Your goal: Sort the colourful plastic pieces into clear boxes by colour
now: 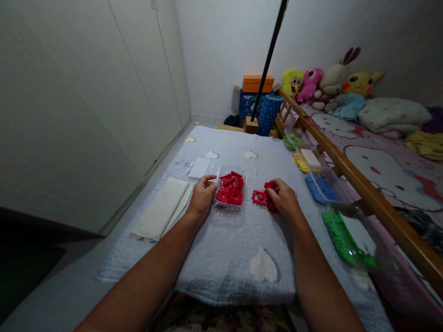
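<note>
Centre of the frame, clear tub (246, 186): upright on the worktop (228, 258), holding a heap of red pieces (231, 182), flat and notched where their outline can be made out.
Left hand (202, 196): at the left side of the clear tub, fingers partly bent, fingertips touching its rim; firmness of grip cannot be told.
Right hand (284, 198): right of the clear tub and apart from it; thumb and fingers closed on a red piece (267, 186).
Loose red parts (259, 197): on the worktop between the clear tub and the right hand, partly covered by that hand; count cannot be told.
Left of the clear tub: transparent lid (188, 168) with a white card (200, 167); nearer the viewer, a folded pale sheet (159, 207).
Right edge of worktop: row of clear containers with lime-green pieces (292, 141), yellow pieces (300, 163), blue pieces (319, 186) and green pieces (341, 237), running from far to near.
Worktop covering: pale blue-grey cloth with heart motifs.
Upper right of the frame: plush toys (310, 85) on a bed, behind a wooden rail (367, 184).
Upper centre: orange box (258, 83), blue roller (269, 115), black pole (270, 57).
</note>
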`<action>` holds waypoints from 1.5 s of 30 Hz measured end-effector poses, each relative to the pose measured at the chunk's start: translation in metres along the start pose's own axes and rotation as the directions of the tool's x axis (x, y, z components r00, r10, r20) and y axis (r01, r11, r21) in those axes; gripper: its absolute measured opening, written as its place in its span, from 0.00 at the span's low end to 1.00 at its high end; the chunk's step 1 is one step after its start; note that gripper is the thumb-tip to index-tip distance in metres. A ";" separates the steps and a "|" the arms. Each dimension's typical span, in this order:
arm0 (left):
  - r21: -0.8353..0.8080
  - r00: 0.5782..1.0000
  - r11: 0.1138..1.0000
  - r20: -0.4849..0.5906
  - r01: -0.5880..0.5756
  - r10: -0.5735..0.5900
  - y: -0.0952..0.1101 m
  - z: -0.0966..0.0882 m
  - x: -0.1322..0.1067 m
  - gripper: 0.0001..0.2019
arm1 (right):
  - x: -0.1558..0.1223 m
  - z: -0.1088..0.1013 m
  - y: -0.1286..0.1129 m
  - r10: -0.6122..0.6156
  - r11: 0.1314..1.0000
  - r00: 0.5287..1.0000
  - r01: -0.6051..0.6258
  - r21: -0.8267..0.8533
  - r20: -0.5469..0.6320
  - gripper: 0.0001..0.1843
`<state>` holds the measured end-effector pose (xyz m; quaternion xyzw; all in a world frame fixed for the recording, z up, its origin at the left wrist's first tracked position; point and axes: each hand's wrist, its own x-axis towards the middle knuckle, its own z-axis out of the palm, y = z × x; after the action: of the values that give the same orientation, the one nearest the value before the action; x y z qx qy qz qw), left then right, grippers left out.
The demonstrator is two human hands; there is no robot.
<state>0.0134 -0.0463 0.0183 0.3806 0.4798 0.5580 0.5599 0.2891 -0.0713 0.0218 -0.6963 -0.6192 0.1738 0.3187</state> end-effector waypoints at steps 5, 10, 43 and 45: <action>0.007 1.000 1.000 0.009 0.002 -0.002 0.000 -0.001 0.000 0.22 | 0.001 -0.004 -0.005 0.004 0.999 0.998 -0.001 0.052 -0.061 0.13; 0.013 0.999 0.999 0.031 0.037 -0.038 -0.003 -0.003 0.001 0.24 | 0.008 0.002 -0.027 -0.104 0.986 0.987 0.118 0.119 -0.119 0.10; 0.007 0.995 0.997 0.061 0.078 -0.078 -0.001 -0.003 0.002 0.26 | 0.033 -0.005 -0.009 -0.002 0.949 0.996 0.031 -0.315 0.094 0.19; 0.008 0.995 0.997 0.063 0.078 -0.079 -0.001 -0.003 0.002 0.25 | 0.030 -0.012 -0.001 0.064 0.947 0.986 -0.012 -0.322 0.151 0.22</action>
<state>0.0104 -0.0451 0.0164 0.3807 0.4779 0.5218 0.5954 0.3009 -0.0448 0.0357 -0.7343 -0.6493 0.1323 0.1473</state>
